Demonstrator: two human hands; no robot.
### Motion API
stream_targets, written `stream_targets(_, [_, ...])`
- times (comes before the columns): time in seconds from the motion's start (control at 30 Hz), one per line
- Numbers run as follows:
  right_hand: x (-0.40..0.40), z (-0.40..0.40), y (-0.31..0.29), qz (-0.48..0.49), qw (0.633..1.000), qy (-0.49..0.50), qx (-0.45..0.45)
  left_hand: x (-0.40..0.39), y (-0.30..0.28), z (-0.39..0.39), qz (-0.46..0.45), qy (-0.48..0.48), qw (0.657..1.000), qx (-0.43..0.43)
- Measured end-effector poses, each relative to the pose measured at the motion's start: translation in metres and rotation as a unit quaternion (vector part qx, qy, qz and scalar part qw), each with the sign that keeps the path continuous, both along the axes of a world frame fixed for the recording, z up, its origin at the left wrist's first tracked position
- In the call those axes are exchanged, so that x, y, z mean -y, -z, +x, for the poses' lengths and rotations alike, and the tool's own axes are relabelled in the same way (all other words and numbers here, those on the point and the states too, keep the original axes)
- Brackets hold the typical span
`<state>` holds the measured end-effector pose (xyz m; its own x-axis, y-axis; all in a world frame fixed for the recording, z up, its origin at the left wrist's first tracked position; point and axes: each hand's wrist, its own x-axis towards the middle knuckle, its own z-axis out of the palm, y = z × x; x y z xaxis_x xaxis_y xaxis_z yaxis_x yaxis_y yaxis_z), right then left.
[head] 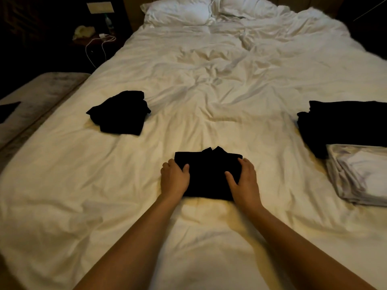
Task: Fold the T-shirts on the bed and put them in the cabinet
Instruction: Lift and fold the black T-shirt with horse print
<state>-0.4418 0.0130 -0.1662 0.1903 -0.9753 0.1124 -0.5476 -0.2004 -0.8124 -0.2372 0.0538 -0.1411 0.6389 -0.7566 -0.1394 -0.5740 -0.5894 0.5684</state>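
While pressed at both sides by two hands, folded black T-shirt (209,176): flat on the near middle of the bed (209,84), collar end pointing toward the pillows.

Left hand (174,178): on the left edge of the folded black T-shirt; fingers (167,165) curled over that edge, thumb lying on top of the cloth, so clamped on the shirt's side.

Right hand (245,181): on the right part of the same shirt; fingers stretched out and slightly apart, palm down on the cloth, thumb spread toward the middle; pressing, not pinching.

Forearms: bare, reaching in from the bottom edge, one on each side of the shirt.

Crumpled black T-shirt (120,113): loose heap on the left half of the bed, well apart from the hands.

Black pile (343,124): dark stacked cloth at the right edge of the bed; number of pieces impossible to tell.

White pile (360,174): pale folded cloth just in front of the black pile, touching it, at the right edge.

Pillows (180,11): two, white, at the far head of the bed.

Bed cover: white, wrinkled all over.

Nightstand (94,40): dark, left of the pillows, with a white cable (98,43) trailing off it.

Bench (35,97): grey, padded, along the bed's left side.
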Motion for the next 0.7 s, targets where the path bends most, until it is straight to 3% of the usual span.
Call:
stream_targets(0.1, [0.003,-0.003,-0.012,0.098,0.988,0.076,0.086,-0.001,-0.003,0.004,0.023,-0.034,0.998,-0.052])
stream_targets(0.2, [0.015,-0.001,-0.018,0.206,0.970,0.080,0.101,0.001,-0.009,0.010,0.093,-0.014,0.988,-0.125])
stream_targets(0.3, [0.022,0.001,-0.019,0.265,0.954,0.056,0.126,0.005,-0.012,0.012,0.067,0.001,0.978,-0.196])
stream_targets(0.43, [0.023,-0.001,-0.027,0.245,0.965,-0.007,0.092,0.000,-0.019,0.009,-0.010,-0.051,0.930,-0.365])
stream_targets(0.7, [0.025,-0.034,-0.056,0.215,0.966,-0.011,0.143,0.001,-0.040,-0.015,-0.069,0.022,0.889,-0.453])
